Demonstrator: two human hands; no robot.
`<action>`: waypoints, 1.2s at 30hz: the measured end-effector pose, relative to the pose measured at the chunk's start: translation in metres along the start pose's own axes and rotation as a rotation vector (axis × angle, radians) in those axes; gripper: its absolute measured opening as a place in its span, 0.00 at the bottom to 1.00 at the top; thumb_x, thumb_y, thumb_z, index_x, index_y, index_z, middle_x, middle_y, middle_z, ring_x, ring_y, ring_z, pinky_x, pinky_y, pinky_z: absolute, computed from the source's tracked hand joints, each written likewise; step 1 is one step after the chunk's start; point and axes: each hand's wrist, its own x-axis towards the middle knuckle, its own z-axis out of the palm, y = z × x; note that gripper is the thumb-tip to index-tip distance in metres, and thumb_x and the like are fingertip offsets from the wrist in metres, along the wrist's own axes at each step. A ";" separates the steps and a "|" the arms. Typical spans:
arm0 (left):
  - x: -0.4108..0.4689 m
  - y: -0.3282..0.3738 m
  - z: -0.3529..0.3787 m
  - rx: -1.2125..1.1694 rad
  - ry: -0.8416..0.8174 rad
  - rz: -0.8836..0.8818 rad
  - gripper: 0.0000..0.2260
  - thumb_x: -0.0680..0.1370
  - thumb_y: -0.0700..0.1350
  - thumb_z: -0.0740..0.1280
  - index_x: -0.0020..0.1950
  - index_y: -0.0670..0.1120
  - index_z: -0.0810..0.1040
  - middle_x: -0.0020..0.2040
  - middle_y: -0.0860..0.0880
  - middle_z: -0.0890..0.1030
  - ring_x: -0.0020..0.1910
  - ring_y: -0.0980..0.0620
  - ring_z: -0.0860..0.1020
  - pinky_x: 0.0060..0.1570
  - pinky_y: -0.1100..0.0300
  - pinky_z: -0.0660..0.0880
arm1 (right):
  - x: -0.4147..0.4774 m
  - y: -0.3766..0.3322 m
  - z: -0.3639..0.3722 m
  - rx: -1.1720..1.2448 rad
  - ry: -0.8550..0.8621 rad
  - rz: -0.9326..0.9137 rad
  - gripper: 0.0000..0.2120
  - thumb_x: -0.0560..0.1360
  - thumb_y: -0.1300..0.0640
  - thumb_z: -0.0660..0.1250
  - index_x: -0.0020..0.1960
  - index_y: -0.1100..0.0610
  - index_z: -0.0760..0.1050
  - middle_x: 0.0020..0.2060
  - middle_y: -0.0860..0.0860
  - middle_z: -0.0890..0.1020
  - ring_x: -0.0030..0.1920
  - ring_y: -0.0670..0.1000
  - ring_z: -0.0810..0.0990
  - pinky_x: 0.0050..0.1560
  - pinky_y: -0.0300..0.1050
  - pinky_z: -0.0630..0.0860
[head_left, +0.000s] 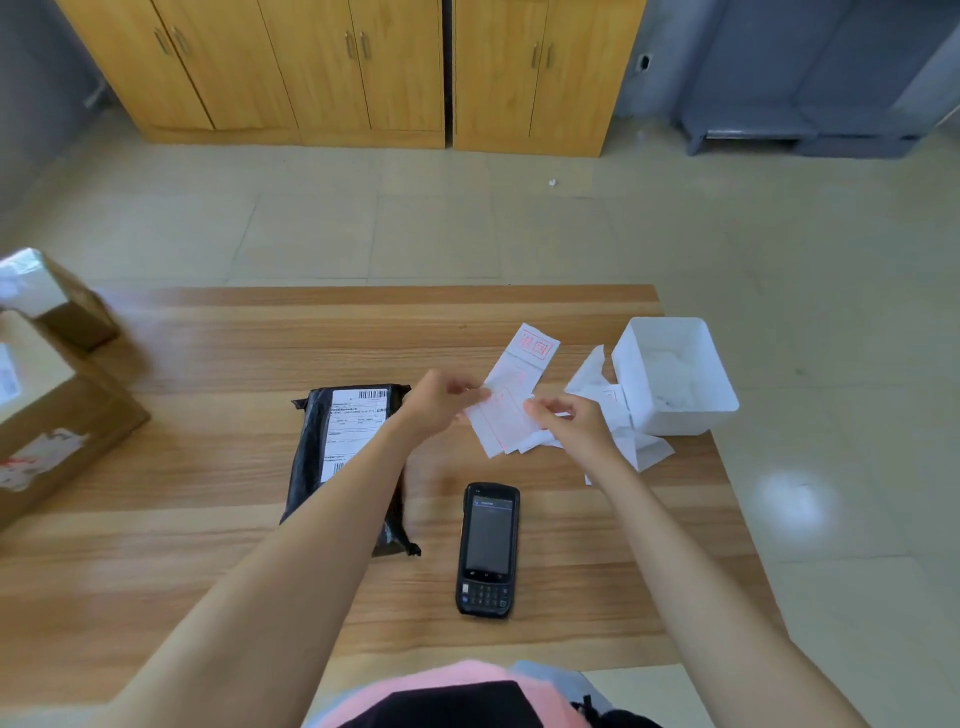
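The scanner (487, 551) lies nearest on the table (208, 519); beside it, the black parcel (348, 457); just beyond, left hand (441, 402) and right hand (571, 421) each pinch the red-stamped label strip (519, 374), seemingly peeling one off; next it wants pressing onto the parcel.

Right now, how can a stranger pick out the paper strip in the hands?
On the wooden table, look left of the white box. The paper strip is held between the left hand and right hand. Unlike the loose scraps nearby, it is long and held up.
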 end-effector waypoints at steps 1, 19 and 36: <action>-0.004 -0.002 -0.001 0.010 -0.025 0.001 0.08 0.77 0.46 0.69 0.37 0.51 0.82 0.36 0.51 0.80 0.38 0.51 0.76 0.46 0.52 0.74 | -0.002 -0.002 0.003 0.014 -0.015 -0.017 0.03 0.75 0.52 0.70 0.47 0.50 0.81 0.45 0.43 0.81 0.48 0.43 0.78 0.48 0.38 0.74; -0.035 -0.018 -0.025 -0.065 -0.029 0.010 0.06 0.77 0.41 0.68 0.49 0.39 0.82 0.38 0.48 0.81 0.36 0.56 0.78 0.36 0.69 0.77 | -0.011 -0.023 0.042 -0.127 -0.074 -0.167 0.05 0.75 0.60 0.70 0.43 0.50 0.79 0.40 0.45 0.80 0.40 0.44 0.77 0.42 0.36 0.71; -0.033 -0.020 -0.026 -0.076 -0.018 -0.014 0.05 0.79 0.42 0.65 0.48 0.46 0.81 0.43 0.52 0.84 0.36 0.61 0.82 0.42 0.64 0.73 | -0.010 -0.016 0.033 -0.090 0.021 -0.041 0.05 0.77 0.57 0.68 0.48 0.59 0.80 0.45 0.51 0.82 0.38 0.43 0.79 0.39 0.40 0.73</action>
